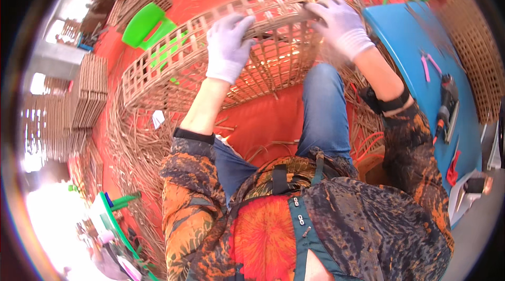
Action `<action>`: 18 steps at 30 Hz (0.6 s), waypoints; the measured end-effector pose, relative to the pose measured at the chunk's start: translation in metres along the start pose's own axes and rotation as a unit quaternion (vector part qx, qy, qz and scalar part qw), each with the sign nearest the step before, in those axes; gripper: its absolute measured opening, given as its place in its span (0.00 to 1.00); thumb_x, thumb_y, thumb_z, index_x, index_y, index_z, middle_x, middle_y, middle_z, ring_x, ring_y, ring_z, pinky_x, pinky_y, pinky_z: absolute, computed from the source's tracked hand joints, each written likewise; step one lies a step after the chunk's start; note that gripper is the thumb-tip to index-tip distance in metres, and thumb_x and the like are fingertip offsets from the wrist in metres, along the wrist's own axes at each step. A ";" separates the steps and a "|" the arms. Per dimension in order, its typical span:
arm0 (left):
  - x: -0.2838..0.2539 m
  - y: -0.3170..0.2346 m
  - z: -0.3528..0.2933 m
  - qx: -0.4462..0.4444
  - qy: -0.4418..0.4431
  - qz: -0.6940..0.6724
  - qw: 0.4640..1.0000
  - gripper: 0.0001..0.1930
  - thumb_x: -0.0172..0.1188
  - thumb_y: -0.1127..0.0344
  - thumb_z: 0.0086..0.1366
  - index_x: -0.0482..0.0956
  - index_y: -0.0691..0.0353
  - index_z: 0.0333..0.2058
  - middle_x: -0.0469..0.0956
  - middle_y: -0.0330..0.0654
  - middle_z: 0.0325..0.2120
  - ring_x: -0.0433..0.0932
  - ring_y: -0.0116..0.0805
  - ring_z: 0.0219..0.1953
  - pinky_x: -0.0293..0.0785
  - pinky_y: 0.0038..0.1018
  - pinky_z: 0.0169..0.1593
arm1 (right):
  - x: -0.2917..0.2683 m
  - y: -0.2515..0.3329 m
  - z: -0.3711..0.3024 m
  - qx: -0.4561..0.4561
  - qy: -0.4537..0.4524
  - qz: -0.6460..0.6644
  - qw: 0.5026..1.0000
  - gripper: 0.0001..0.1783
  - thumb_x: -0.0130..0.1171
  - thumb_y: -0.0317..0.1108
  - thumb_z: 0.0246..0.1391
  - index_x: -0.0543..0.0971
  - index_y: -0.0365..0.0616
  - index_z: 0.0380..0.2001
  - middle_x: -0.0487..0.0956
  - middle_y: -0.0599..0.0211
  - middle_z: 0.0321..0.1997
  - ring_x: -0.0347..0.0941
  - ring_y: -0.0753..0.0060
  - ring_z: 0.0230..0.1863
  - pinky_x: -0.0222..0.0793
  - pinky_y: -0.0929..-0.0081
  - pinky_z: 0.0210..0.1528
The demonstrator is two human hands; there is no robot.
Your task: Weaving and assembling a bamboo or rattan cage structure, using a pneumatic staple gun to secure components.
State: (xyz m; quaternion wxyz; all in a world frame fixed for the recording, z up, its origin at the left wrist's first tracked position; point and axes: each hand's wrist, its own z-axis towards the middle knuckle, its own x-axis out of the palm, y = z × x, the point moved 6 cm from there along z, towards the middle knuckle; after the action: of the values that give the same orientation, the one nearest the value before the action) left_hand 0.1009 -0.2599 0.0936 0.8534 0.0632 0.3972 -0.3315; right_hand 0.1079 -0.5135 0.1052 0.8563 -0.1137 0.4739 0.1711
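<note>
A large openwork basket, woven from brown flat strips in a square lattice, is tilted in front of my knees. My left hand, in a pale lavender glove, grips the basket near the middle of its upper edge, thumb to the right. My right hand, gloved the same way, has its fingers curled over the edge near the right end. Some fingertips are hidden behind the weave or slightly blurred, so a small tool or loose strip in them cannot be ruled out.
A blue table at the right carries a power tool and pink-handled cutters. A green plastic chair stands behind the basket. Loose strips litter the red floor. Stacked woven panels stand left.
</note>
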 end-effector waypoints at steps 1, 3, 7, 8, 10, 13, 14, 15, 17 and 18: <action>-0.014 0.012 -0.013 -0.013 -0.014 0.032 0.999 0.28 0.75 0.64 0.48 0.82 0.49 0.51 0.78 0.39 0.47 0.75 0.44 0.53 0.67 0.42 0.59 | -0.008 0.004 -0.003 0.022 -0.032 -0.021 0.999 0.24 0.69 0.45 0.51 0.80 0.58 0.52 0.80 0.66 0.49 0.75 0.54 0.50 0.74 0.57 0.53; -0.043 0.038 -0.039 -0.036 -0.009 0.101 0.994 0.28 0.73 0.66 0.49 0.81 0.46 0.53 0.78 0.37 0.47 0.75 0.44 0.54 0.66 0.44 0.59 | -0.014 0.028 -0.002 -0.030 -0.070 0.023 0.997 0.25 0.69 0.45 0.52 0.80 0.57 0.54 0.80 0.67 0.52 0.75 0.54 0.53 0.73 0.57 0.56; -0.060 0.071 -0.053 -0.069 0.028 0.176 0.982 0.25 0.71 0.66 0.51 0.80 0.44 0.51 0.78 0.37 0.47 0.75 0.44 0.52 0.67 0.45 0.57 | 0.005 0.091 0.017 -0.097 -0.091 0.117 0.984 0.25 0.67 0.43 0.52 0.78 0.55 0.55 0.78 0.66 0.57 0.73 0.55 0.58 0.67 0.54 0.61; -0.058 0.075 -0.050 -0.084 0.039 0.180 0.979 0.24 0.71 0.66 0.52 0.80 0.44 0.50 0.78 0.36 0.47 0.75 0.44 0.51 0.68 0.45 0.56 | 0.011 0.107 0.025 -0.118 -0.109 0.129 0.979 0.25 0.66 0.42 0.53 0.78 0.55 0.56 0.77 0.66 0.58 0.72 0.55 0.59 0.66 0.53 0.62; -0.053 0.071 -0.040 -0.073 0.027 0.179 0.981 0.22 0.70 0.65 0.52 0.80 0.45 0.48 0.78 0.36 0.47 0.76 0.44 0.50 0.69 0.45 0.53 | 0.030 0.133 0.045 -0.115 -0.108 0.109 0.981 0.26 0.65 0.41 0.53 0.77 0.55 0.57 0.76 0.65 0.59 0.70 0.55 0.61 0.64 0.51 0.62; -0.044 0.065 -0.026 -0.100 0.055 0.226 0.968 0.23 0.71 0.58 0.52 0.80 0.48 0.48 0.80 0.38 0.45 0.77 0.46 0.49 0.72 0.45 0.51 | 0.051 0.154 0.066 -0.101 -0.080 0.049 0.990 0.25 0.67 0.42 0.49 0.78 0.55 0.52 0.76 0.65 0.52 0.71 0.55 0.55 0.67 0.51 0.56; -0.042 0.062 -0.022 -0.109 0.065 0.241 0.962 0.24 0.71 0.55 0.52 0.80 0.49 0.49 0.80 0.39 0.45 0.77 0.46 0.49 0.72 0.46 0.51 | 0.056 0.157 0.071 -0.090 -0.060 0.022 0.994 0.24 0.68 0.43 0.48 0.78 0.55 0.51 0.77 0.65 0.50 0.71 0.56 0.53 0.67 0.51 0.55; -0.042 0.057 -0.020 -0.105 0.056 0.265 0.957 0.25 0.72 0.52 0.51 0.80 0.51 0.48 0.81 0.41 0.42 0.77 0.47 0.48 0.72 0.45 0.51 | 0.055 0.160 0.074 -0.094 -0.087 -0.006 0.992 0.22 0.69 0.44 0.47 0.79 0.55 0.47 0.76 0.66 0.46 0.72 0.57 0.50 0.69 0.52 0.50; -0.040 0.050 -0.018 -0.095 0.055 0.273 0.956 0.24 0.71 0.50 0.53 0.80 0.50 0.47 0.81 0.40 0.39 0.77 0.46 0.46 0.72 0.44 0.49 | 0.057 0.161 0.078 -0.101 -0.063 -0.020 0.993 0.16 0.63 0.41 0.52 0.80 0.52 0.44 0.77 0.63 0.44 0.73 0.56 0.49 0.69 0.51 0.48; -0.040 0.048 -0.018 -0.089 0.053 0.277 0.955 0.23 0.71 0.49 0.54 0.80 0.49 0.47 0.81 0.40 0.38 0.77 0.45 0.45 0.73 0.44 0.47 | 0.059 0.161 0.080 -0.104 -0.043 -0.026 0.993 0.13 0.60 0.40 0.55 0.81 0.51 0.42 0.78 0.62 0.43 0.74 0.55 0.49 0.69 0.50 0.47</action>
State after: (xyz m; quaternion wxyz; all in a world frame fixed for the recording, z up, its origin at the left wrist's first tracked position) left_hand 0.1005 -0.1958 0.1026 0.8918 0.1123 0.4364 -0.0414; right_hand 0.1344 -0.3268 0.0915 0.8635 -0.2067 0.4133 0.2018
